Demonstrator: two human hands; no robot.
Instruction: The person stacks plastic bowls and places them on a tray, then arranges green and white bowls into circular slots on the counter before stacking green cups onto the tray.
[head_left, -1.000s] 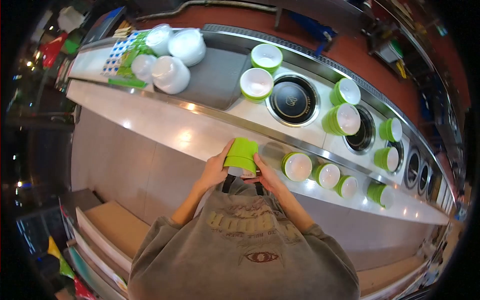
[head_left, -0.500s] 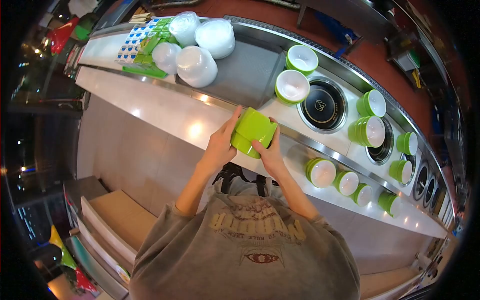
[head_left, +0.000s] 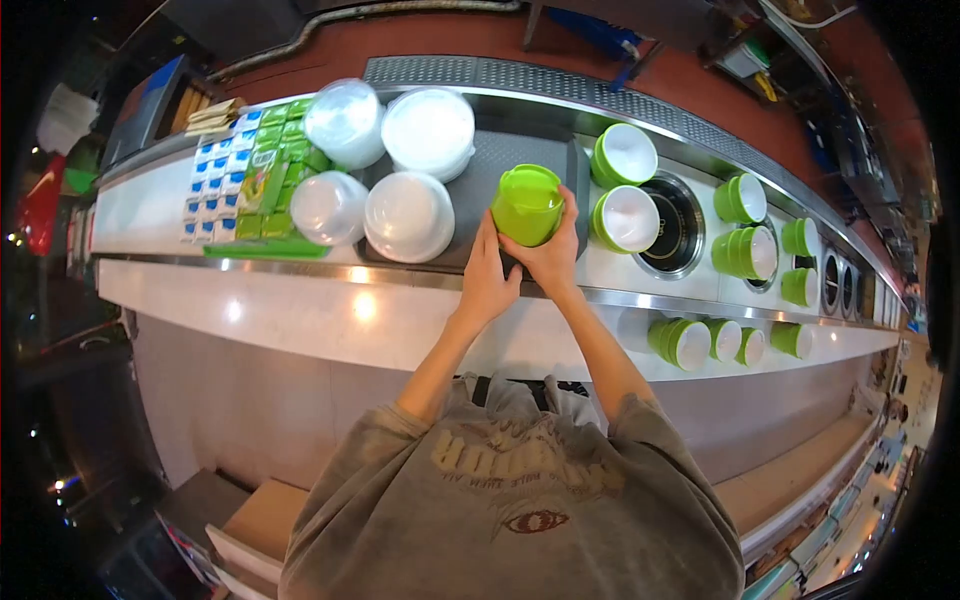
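Both of my hands hold a small stack of bright green bowls (head_left: 527, 208), their outsides turned up and no white interior showing. The bowls are over the near right part of the dark grey tray (head_left: 495, 158). My left hand (head_left: 490, 277) presses against the lower left of the stack, thumb below it. Wrapped round the lower right side is my right hand (head_left: 552, 250), its thumb across the front. To the right stands a green bowl with a white inside (head_left: 628, 219), with another white-lined green bowl (head_left: 628, 154) behind it.
Stacks of clear plastic bowls (head_left: 408, 217) and white-lidded tubs (head_left: 428, 130) stand left of my hands. Further left are rows of green and blue-white packets (head_left: 225, 185). Round black cooker wells (head_left: 672, 225) run right, among more green bowl stacks (head_left: 745, 252). A metal-edged lower ledge (head_left: 420, 330) lies nearer me.
My hands have carried the green bowls forward, from above the near ledge to over the grey tray. The camera view has also turned.
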